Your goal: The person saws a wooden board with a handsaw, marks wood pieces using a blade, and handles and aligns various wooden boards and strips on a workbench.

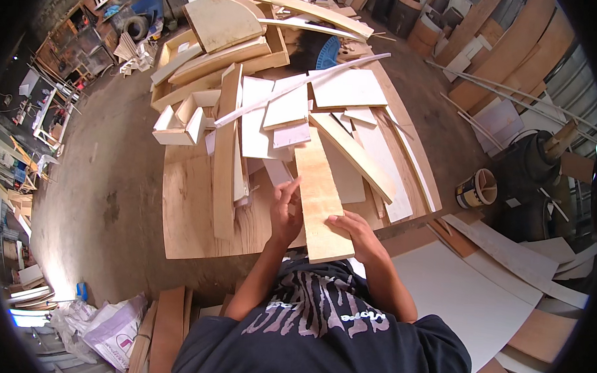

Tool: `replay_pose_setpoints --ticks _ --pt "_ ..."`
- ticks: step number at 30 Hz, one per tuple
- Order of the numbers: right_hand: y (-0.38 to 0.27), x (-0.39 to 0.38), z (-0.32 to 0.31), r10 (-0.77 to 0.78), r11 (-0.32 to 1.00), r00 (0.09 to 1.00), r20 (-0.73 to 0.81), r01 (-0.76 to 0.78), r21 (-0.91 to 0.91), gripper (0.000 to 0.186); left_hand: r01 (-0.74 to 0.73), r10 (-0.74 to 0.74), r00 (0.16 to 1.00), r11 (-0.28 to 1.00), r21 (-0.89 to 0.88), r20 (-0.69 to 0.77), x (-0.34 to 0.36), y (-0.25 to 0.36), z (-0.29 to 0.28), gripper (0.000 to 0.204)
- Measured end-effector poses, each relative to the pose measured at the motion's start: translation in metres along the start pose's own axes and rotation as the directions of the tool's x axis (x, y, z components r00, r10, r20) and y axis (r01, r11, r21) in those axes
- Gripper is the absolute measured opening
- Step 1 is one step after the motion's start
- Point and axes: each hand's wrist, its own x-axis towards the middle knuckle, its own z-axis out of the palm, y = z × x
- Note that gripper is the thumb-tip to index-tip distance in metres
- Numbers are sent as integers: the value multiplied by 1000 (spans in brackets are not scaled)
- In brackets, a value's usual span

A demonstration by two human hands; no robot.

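Observation:
My right hand [361,236] grips a pale wooden plank [321,194] at its near right edge, thumb lying on top and the other fingers hidden underneath. The plank points away from me, its near end just above my shirt and its far end over the pile on the wooden table [185,208]. My left hand [287,211] is beside the plank's left edge with the fingers apart. A fingertip is at that edge; whether it touches, I cannot tell. Just past the far end lie white panels [287,109] and a narrow white strip [303,87] across them.
Thick boards [226,163] stand left and right of the panels, with a small white box [181,121] at the left. Behind are a wooden drawer frame [278,45] and a blue plastic piece [328,53]. A bucket [477,189] and white sheets [454,293] are at the right.

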Motion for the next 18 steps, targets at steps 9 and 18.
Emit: replay_pose_setpoints --ticks 9,18 --pt "4 18 -23 -39 998 998 -41 41 52 43 -472 495 868 812 344 24 29 30 6 39" --pt "-56 15 -33 -371 868 928 45 364 -338 65 -493 529 849 785 375 8 44 79 19 30"
